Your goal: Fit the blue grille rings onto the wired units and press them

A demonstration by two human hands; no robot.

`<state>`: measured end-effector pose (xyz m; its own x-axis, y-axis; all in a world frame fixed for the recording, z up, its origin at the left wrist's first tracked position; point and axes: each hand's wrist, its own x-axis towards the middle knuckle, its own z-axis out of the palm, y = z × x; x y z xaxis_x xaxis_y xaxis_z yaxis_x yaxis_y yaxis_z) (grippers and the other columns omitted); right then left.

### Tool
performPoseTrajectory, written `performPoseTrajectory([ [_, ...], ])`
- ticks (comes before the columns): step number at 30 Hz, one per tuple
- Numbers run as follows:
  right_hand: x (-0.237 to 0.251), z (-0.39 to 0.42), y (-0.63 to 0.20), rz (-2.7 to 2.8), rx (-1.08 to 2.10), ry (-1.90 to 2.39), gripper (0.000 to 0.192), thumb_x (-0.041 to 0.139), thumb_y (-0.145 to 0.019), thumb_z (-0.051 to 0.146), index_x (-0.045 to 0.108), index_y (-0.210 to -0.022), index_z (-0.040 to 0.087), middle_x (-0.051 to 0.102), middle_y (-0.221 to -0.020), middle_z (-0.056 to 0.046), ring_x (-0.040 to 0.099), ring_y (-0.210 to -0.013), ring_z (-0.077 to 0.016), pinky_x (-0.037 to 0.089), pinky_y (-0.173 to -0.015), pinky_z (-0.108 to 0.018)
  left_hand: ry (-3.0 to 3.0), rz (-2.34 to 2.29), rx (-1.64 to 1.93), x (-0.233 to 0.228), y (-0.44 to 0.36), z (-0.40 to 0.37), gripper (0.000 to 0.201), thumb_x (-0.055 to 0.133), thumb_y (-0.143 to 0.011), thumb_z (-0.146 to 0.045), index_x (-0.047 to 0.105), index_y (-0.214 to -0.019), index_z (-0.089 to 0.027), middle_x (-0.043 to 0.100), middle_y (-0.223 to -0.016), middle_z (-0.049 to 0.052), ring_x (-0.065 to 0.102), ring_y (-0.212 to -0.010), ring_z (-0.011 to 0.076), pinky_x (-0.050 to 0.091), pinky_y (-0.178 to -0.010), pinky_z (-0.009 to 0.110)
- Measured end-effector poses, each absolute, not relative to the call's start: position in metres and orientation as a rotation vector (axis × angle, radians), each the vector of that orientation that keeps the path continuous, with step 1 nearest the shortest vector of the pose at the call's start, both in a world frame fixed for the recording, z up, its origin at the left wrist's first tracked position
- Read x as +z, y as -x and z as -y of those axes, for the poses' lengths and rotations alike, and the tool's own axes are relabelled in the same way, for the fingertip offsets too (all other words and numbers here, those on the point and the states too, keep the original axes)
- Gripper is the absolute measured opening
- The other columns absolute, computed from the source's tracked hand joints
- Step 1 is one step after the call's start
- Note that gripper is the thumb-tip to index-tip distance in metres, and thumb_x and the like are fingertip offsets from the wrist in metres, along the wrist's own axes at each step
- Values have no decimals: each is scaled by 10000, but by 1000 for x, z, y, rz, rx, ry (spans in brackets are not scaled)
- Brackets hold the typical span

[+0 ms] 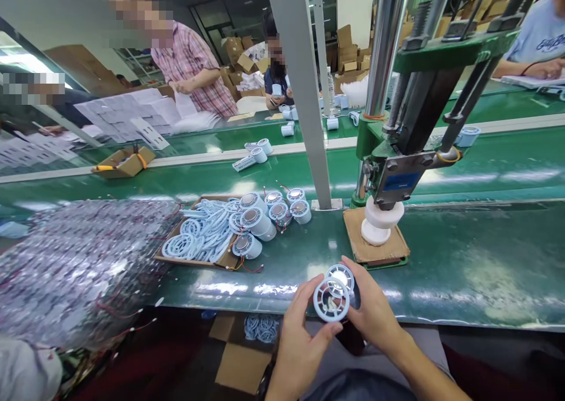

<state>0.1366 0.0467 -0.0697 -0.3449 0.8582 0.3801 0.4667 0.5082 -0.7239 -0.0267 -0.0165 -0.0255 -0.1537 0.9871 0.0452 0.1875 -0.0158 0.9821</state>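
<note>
Above the near edge of the green bench, my left hand (302, 336) pinches a light blue spoked ring (325, 315) between thumb and fingers. My right hand (373, 304) grips a round light blue housing (350, 277) with a bright centre, just behind the ring. The ring overlaps the housing in view; I cannot tell whether they touch. Ahead stands a green hand press (399, 180) with a white round pressing head (385, 214) over a white lower block (375, 234). That block rests on a brown board (355, 236).
Left of the press, a shallow carton (189, 262) holds light blue rings, beside several blue cylinders (253, 218) with wires. A plastic-wrapped pile of wired parts (79, 265) covers the left side. A grey post (304, 95) rises mid-bench. Several co-workers sit or stand across the conveyor.
</note>
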Motion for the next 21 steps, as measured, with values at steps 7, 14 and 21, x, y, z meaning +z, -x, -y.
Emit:
performPoseTrajectory([
  [7,-73,-46,-138,1975,606,1093,730,527,-731,77,414,-1444,189,608,-1376,-122,606,-1266,-245,547,-1055,-435,-1673,-1587,1130,-48,13,-12,515,600,-927,-381,495,-1393,-191,526,-1417,186,480,-1347,345,396,-1109,575],
  [14,-74,-46,-139,1987,576,1087,776,521,-733,73,355,-1481,195,597,-1395,-123,609,-1266,-245,562,-1033,-428,-1777,-1467,962,-42,22,-15,505,539,-932,-269,422,-1412,-165,552,-1406,195,527,-1312,317,420,-1101,544],
  [21,-73,-45,-139,1993,576,1100,821,526,-735,65,302,-1513,200,576,-1420,-124,599,-1282,-240,562,-1036,-419,-1838,-1415,955,-41,26,-20,488,519,-945,-284,411,-1405,-162,557,-1399,199,538,-1302,311,443,-1083,522],
])
